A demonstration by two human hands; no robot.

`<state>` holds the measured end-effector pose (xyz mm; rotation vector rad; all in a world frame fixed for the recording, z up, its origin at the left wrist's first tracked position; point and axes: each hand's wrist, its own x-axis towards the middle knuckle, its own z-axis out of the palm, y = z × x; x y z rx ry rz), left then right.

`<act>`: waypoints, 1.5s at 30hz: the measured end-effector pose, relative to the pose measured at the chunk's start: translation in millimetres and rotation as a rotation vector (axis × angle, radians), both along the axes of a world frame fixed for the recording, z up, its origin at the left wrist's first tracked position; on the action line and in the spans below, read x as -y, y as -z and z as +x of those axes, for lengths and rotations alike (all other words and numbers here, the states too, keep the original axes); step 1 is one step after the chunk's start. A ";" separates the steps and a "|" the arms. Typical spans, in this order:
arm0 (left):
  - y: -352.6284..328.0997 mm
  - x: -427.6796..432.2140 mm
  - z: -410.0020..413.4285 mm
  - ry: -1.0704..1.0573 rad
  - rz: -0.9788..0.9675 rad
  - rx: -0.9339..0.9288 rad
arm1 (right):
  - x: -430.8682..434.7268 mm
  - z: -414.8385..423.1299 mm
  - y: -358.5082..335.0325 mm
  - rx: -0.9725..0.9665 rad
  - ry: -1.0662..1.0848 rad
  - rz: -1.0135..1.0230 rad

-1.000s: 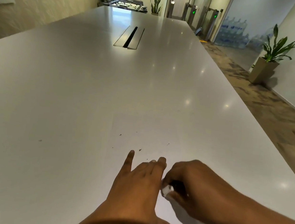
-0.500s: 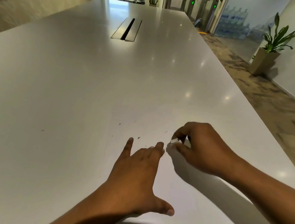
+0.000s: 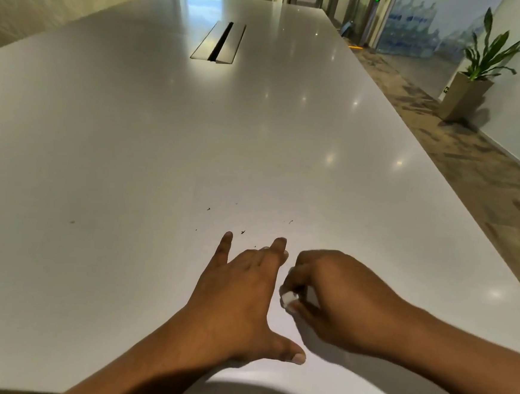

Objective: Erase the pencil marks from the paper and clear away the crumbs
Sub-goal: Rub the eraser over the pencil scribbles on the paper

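Paper (image 3: 315,384): flat on the tabletop (image 3: 131,155), near edge.
Left hand (image 3: 238,294): fingers spread flat, likely pinning the sheet steady.
Right hand (image 3: 337,299): pinching the eraser (image 3: 288,298) low, for rubbing.
Crumbs (image 3: 243,232): scattered just beyond the left fingertips.

The left hand (image 3: 238,294) and right hand (image 3: 337,299) are bare, with uncovered forearms (image 3: 146,362) and short-cut fingernails.
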<state>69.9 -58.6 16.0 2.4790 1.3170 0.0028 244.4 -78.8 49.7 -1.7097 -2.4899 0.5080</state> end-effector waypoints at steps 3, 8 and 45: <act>-0.3 1.3 0.1 0.004 0.000 -0.006 | -15.6 14.1 5.8 0.008 0.189 0.150; -1.1 2.9 0.8 -0.010 -0.009 -0.006 | -30.8 22.7 16.2 -0.305 0.272 0.082; -16.4 -40.6 -99.4 -0.117 -0.049 -0.209 | -59.4 -80.8 20.1 -0.155 -0.215 0.319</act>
